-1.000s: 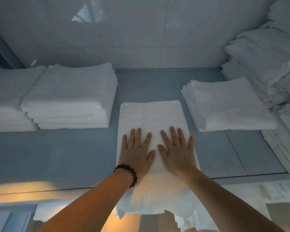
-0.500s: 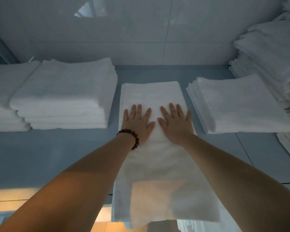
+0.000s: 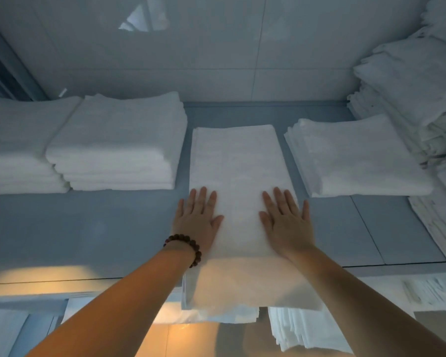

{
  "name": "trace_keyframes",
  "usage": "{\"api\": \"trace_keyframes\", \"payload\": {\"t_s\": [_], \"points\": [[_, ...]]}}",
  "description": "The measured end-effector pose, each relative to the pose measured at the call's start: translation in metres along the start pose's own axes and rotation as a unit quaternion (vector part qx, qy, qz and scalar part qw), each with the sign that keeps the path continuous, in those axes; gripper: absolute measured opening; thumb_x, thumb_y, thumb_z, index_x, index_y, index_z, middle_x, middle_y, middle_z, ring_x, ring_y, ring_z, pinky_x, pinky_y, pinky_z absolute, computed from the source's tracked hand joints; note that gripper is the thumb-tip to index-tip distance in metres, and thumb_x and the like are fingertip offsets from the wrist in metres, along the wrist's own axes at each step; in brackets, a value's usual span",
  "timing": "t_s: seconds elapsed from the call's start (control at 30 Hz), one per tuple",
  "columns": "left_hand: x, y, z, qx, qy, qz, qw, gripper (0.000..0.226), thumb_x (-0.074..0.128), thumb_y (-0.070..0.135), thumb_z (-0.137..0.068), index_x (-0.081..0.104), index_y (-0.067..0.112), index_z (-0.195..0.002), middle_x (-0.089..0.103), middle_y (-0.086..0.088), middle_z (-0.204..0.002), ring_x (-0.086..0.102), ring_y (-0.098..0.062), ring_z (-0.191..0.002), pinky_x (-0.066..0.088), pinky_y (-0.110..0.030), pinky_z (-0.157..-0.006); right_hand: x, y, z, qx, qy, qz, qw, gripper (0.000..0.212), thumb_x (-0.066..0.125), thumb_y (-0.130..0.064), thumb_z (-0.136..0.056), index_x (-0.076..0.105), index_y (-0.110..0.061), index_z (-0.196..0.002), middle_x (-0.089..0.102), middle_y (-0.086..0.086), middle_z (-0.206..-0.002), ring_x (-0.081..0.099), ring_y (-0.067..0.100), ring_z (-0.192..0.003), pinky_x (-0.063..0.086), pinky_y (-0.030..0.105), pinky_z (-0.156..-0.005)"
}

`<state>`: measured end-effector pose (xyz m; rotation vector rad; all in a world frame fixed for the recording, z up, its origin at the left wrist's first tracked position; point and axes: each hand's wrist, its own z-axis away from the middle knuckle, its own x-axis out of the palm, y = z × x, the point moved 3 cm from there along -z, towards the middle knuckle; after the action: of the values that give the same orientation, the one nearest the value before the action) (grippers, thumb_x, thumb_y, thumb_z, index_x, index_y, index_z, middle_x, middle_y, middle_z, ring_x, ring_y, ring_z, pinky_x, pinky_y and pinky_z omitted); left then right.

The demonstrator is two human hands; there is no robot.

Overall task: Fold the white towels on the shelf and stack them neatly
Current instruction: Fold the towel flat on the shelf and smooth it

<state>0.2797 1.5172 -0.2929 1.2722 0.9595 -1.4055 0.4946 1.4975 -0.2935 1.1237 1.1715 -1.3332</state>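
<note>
A long white towel (image 3: 236, 176) is laid lengthwise on the grey shelf (image 3: 88, 228), its near end hanging over the front edge. It is pressed flat by both hands, palms down with fingers spread: the left hand (image 3: 197, 220), a bead bracelet (image 3: 184, 247) worn at its wrist, lies on the towel's left edge, and the right hand (image 3: 286, 222) on its right edge. Folded stacks are seen on either side: two at the left (image 3: 116, 143), one at the right (image 3: 355, 155), and a rougher pile (image 3: 417, 86) at the far right.
</note>
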Motion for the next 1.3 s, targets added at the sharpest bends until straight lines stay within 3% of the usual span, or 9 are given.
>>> {"api": "trace_keyframes", "payload": {"t_s": [0.1, 0.2, 0.33, 0.5, 0.73, 0.9, 1.13, 1.3], "points": [[-0.003, -0.002, 0.011, -0.035, -0.008, -0.027, 0.999, 0.059, 0.012, 0.041, -0.099, -0.011, 0.02, -0.148, -0.015, -0.003, -0.157, -0.014, -0.023, -0.144, -0.01, -0.044, -0.114, -0.006, 0.007, 0.01, 0.048, -0.019, 0.004, 0.999, 0.054, 0.01, -0.044, -0.099, -0.003, -0.029, -0.15, -0.008, -0.003, -0.159, -0.012, 0.019, -0.146, -0.007, 0.05, -0.117], [0.002, 0.033, 0.035, -0.005, 0.001, 0.037, 0.999, 0.059, 0.018, 0.035, -0.097, -0.009, 0.024, -0.148, -0.016, -0.003, -0.157, -0.017, -0.022, -0.143, -0.014, -0.043, -0.112, -0.009, -0.021, 0.028, 0.016, -0.005, -0.014, 1.0, 0.055, 0.016, -0.037, -0.1, 0.0, -0.022, -0.15, -0.008, 0.002, -0.159, -0.012, 0.022, -0.146, -0.008, 0.05, -0.116], [0.012, 0.046, 0.059, 0.016, 0.022, 0.06, 0.998, 0.057, 0.007, 0.047, -0.095, -0.015, 0.032, -0.146, -0.023, 0.005, -0.153, -0.024, -0.015, -0.14, -0.018, -0.038, -0.113, -0.002, -0.042, 0.056, -0.043, -0.021, -0.044, 0.998, 0.056, 0.013, -0.048, -0.099, -0.005, -0.033, -0.149, -0.013, -0.005, -0.158, -0.016, 0.015, -0.145, -0.011, 0.048, -0.117], [0.016, 0.034, 0.059, -0.004, 0.028, 0.064, 0.998, 0.058, 0.006, 0.05, -0.094, -0.014, 0.034, -0.146, -0.023, 0.009, -0.153, -0.026, -0.011, -0.138, -0.019, -0.035, -0.111, -0.004, -0.017, 0.058, 0.027, -0.041, -0.028, 0.998, 0.058, 0.014, -0.051, -0.097, -0.005, -0.033, -0.149, -0.012, -0.003, -0.159, -0.015, 0.018, -0.145, -0.012, 0.053, -0.114], [0.008, 0.031, 0.029, 0.014, 0.047, 0.053, 0.997, 0.058, 0.003, 0.049, -0.095, -0.013, 0.031, -0.147, -0.019, 0.006, -0.155, -0.02, -0.014, -0.142, -0.011, -0.038, -0.116, 0.002, -0.03, 0.033, 0.011, -0.024, -0.014, 1.0, 0.058, 0.001, -0.056, -0.093, -0.015, -0.037, -0.146, -0.02, -0.004, -0.157, -0.021, 0.02, -0.144, -0.013, 0.054, -0.114], [-0.003, 0.027, 0.001, 0.03, -0.014, 0.045, 0.998, 0.059, 0.009, 0.048, -0.097, -0.009, 0.026, -0.149, -0.018, 0.0, -0.156, -0.018, -0.019, -0.143, -0.007, -0.043, -0.117, -0.008, -0.027, 0.004, 0.005, -0.071, -0.031, 0.997, 0.057, 0.009, -0.054, -0.096, -0.01, -0.036, -0.148, -0.018, -0.002, -0.158, -0.019, 0.022, -0.144, -0.01, 0.055, -0.115], [0.017, 0.035, 0.066, 0.077, -0.001, 0.027, 0.997, 0.061, -0.014, 0.06, -0.085, -0.025, 0.037, -0.14, -0.023, 0.007, -0.153, -0.027, -0.016, -0.139, -0.013, -0.043, -0.115, 0.0, -0.036, 0.061, -0.115, -0.05, -0.011, 0.992, 0.056, 0.005, -0.055, -0.095, -0.01, -0.039, -0.147, -0.017, -0.008, -0.157, -0.021, 0.015, -0.143, -0.01, 0.051, -0.116], [0.014, 0.011, 0.084, 0.046, -0.023, 0.039, 0.998, 0.063, 0.002, 0.061, -0.09, -0.018, 0.035, -0.144, -0.024, 0.006, -0.154, -0.029, -0.016, -0.137, -0.011, -0.039, -0.115, -0.001, 0.004, 0.08, -0.069, -0.051, 0.019, 0.996, 0.058, 0.003, -0.055, -0.095, -0.013, -0.036, -0.147, -0.017, -0.008, -0.157, -0.018, 0.014, -0.144, -0.009, 0.049, -0.117]]}}
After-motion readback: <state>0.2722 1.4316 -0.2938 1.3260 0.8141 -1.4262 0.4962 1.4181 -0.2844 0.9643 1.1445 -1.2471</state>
